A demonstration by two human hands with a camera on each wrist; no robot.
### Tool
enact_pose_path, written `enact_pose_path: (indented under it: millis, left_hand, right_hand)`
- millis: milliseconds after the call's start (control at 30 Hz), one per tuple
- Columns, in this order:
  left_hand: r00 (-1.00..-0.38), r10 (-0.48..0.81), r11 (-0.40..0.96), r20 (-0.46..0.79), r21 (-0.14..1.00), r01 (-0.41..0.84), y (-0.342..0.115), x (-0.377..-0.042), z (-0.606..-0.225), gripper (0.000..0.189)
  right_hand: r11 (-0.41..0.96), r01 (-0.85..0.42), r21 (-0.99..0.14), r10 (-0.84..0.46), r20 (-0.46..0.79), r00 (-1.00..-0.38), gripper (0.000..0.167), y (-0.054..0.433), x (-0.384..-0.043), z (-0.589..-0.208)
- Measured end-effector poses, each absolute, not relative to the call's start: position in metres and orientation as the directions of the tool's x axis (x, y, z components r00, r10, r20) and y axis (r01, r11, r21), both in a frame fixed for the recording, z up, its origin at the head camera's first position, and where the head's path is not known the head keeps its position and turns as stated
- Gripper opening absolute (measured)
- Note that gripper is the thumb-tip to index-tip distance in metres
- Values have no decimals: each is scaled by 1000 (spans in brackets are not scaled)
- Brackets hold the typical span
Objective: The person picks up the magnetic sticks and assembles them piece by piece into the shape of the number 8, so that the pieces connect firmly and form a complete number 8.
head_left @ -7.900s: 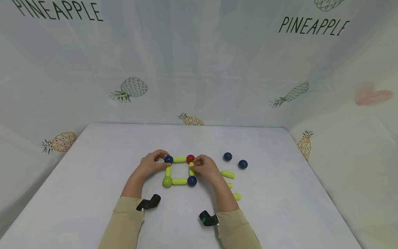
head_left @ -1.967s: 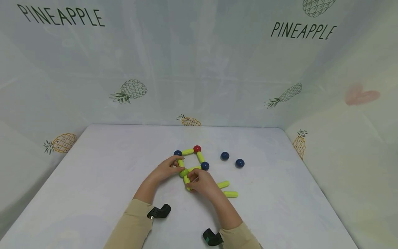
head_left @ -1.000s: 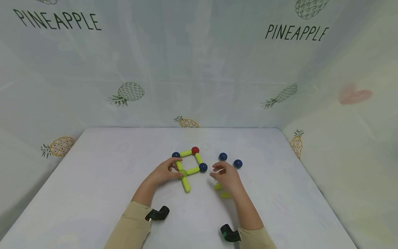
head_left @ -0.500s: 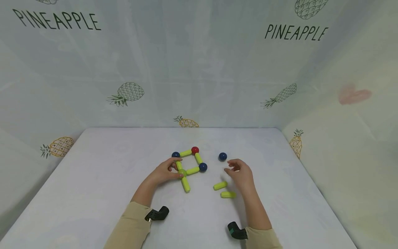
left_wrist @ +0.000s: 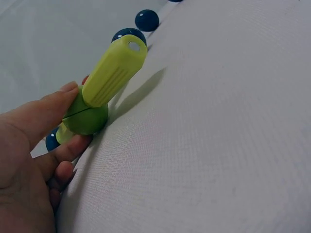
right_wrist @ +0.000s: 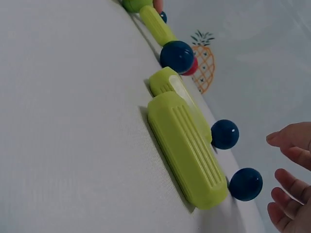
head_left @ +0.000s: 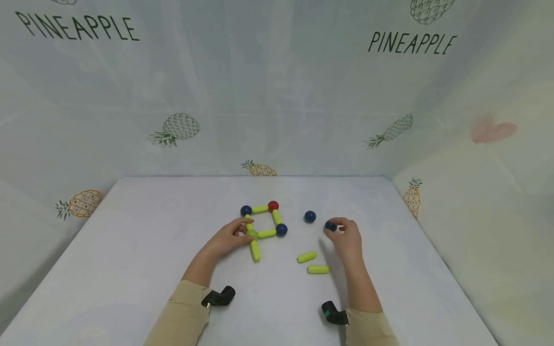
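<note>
My left hand (head_left: 228,237) holds a green ball (left_wrist: 87,116) between thumb and fingers. This ball is a corner of a square of yellow-green magnetic rods, with a red ball (head_left: 273,206) and blue balls (head_left: 245,210) (head_left: 281,229) at the other corners. A further rod (left_wrist: 115,70) sticks out from the green ball towards me, its metal end showing. My right hand (head_left: 347,238) is at a loose blue ball (right_wrist: 246,184); in the right wrist view its spread fingers stand slightly off the ball, thumb apart from the others.
Another loose blue ball (head_left: 309,216) lies left of the right hand. Two loose rods (head_left: 307,257) (head_left: 318,269) rest on the white table (head_left: 173,202) nearer me. A pineapple-print curtain (head_left: 277,96) hangs behind the table.
One rod now extends from the green ball, and the assembly has turned and shifted. My right hand has left that rod and moved right to the loose blue ball. The left hand keeps its hold.
</note>
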State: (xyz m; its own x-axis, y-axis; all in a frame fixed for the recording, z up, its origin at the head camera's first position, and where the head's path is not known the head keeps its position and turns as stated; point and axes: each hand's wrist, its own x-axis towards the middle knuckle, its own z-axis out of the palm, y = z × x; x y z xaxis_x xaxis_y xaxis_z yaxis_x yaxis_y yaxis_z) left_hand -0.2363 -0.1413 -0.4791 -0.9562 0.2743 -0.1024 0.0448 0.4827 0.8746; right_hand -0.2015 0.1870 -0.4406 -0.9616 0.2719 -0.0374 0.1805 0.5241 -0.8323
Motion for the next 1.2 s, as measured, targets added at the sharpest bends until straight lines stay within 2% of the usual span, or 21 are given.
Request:
enact_pose_path:
  millis: [333, 600, 967, 1200]
  left_hand:
    - [-953, 288, 539, -98, 839, 77, -141, -235, -478, 33]
    - [-953, 284, 542, -107, 838, 67, -143, -235, -481, 26]
    - [-953, 284, 542, -104, 837, 71, -142, -236, -482, 25]
    - [-958, 269, 538, -102, 841, 62, -141, -236, -482, 25]
  right_hand:
    - [545, 222, -808, 256, -92, -962, 37, 194, -215, -445]
    - [587, 216, -780, 237, -89, -967, 35, 194, -222, -452]
    - [601, 209, -771, 244, -73, -967, 29, 195, -228, -457]
    - [594, 194, -781, 182, -105, -978, 29, 191, -224, -455]
